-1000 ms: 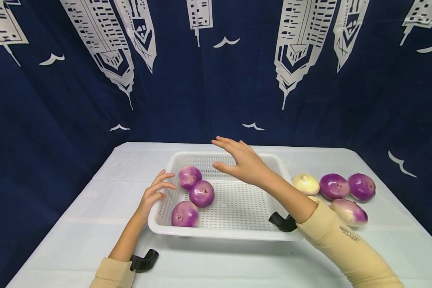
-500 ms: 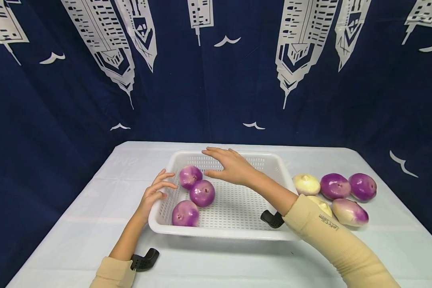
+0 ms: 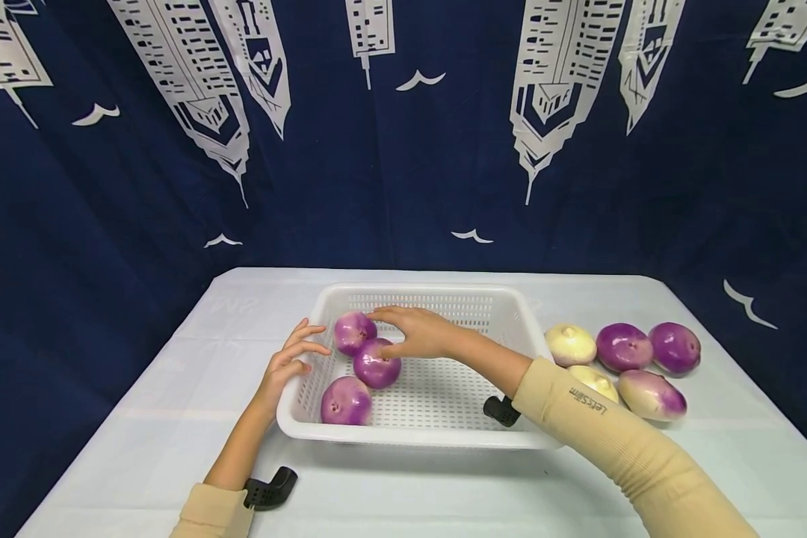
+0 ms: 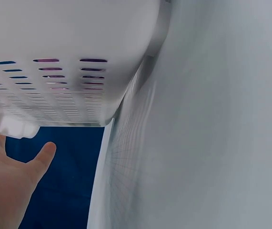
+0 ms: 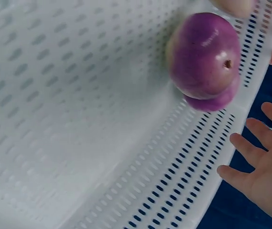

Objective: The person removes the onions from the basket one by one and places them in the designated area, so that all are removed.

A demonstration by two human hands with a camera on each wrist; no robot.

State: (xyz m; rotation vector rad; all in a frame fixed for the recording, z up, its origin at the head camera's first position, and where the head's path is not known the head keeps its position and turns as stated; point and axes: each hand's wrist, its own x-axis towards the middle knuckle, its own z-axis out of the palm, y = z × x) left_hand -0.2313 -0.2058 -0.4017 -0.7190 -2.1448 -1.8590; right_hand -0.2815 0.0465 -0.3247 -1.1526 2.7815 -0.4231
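Right grip point(image 3: 418, 332) near onions point(image 3: 375, 370); "Let'sSlim" sleeve point(image 3: 619, 433).

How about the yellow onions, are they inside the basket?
No, both yellow onions lie on the table just outside the basket, by its right-hand side in the head view.

Across the far side, a dark blue curtain point(image 3: 430, 164). Bears white printed buildings point(image 3: 565, 67) upside down, with spires downward, at left, middle and right. Carries small white bird-like shapes point(image 3: 420, 81) scattered from left to right. Nearer, a white tablecloth point(image 3: 403, 489). Shows faint creases and rounded far corners.
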